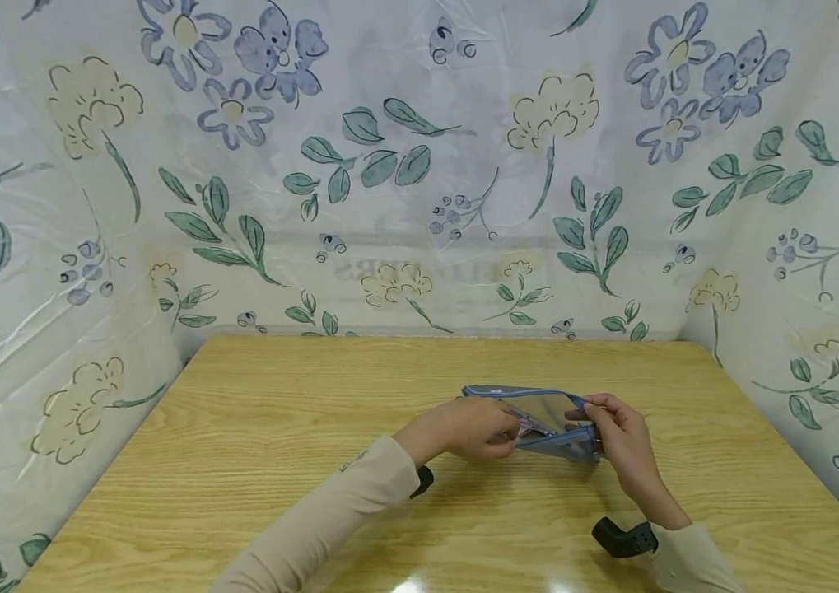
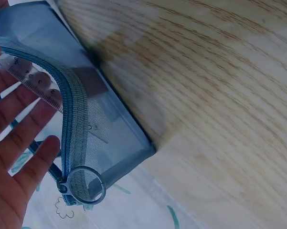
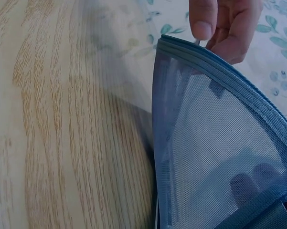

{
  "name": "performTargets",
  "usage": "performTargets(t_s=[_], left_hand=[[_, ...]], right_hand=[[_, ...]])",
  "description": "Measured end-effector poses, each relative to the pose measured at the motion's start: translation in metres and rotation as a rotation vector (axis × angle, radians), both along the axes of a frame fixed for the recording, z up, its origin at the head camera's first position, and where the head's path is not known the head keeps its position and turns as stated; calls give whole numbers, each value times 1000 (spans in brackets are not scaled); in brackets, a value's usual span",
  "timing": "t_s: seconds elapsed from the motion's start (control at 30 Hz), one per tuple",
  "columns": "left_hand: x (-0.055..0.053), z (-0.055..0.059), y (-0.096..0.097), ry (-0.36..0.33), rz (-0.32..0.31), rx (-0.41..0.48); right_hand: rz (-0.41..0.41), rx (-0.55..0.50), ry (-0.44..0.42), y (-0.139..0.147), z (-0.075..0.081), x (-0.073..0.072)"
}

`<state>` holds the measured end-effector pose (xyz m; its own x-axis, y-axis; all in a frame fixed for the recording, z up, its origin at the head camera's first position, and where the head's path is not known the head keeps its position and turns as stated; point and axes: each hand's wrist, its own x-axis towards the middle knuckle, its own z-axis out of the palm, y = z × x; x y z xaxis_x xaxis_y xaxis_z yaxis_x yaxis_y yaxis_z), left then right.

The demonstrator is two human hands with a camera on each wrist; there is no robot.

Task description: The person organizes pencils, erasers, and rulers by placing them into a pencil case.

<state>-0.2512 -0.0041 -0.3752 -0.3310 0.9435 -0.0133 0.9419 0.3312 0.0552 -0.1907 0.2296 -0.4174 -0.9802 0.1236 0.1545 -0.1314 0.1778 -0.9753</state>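
Observation:
A blue mesh zipper pouch (image 1: pixel 556 445) is held above the table with its zipped mouth spread wide. My right hand (image 1: pixel 622 441) grips the pouch's right end near the zipper, and fingertips show dimly through the mesh (image 3: pixel 205 129) in the right wrist view. Over the pouch's mouth at the left is my left hand (image 1: pixel 478 427). It holds a clear ruler (image 2: pixel 36 81) with printed numbers, its fingers lying across it in the left wrist view. A round zipper pull (image 2: pixel 86 186) hangs at one end of the zipper. The ruler's far end is hidden.
A wood-grain table (image 1: pixel 300 395) lies beneath both hands. Floral cloth (image 1: pixel 419 189) hangs behind it and along both sides. Black wrist-worn devices (image 1: pixel 622 539) stick out beside the beige sleeves (image 1: pixel 330 511).

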Motion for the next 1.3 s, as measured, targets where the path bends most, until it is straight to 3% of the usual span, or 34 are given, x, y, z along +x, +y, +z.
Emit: performTargets(t_s=[0.27,0.5,0.7,0.93,1.13,1.3], left_hand=[[5,3,-1,151,-71,-46],[11,3,-1,317,-87,5],[12,-1,-1,478,-90,78],[13,-3,0,618,-72,163],[14,-5,2,746,-81,179],[12,-8,4,788,-69,149]], right_hand=[[0,-1,4,0,0,0],[-4,3,5,0,-1,0],[0,-4,11,0,-1,0],[4,-2,25,0,-1,1],[20,-10,29,0,-1,3],[24,-9,37,0,-1,2]])
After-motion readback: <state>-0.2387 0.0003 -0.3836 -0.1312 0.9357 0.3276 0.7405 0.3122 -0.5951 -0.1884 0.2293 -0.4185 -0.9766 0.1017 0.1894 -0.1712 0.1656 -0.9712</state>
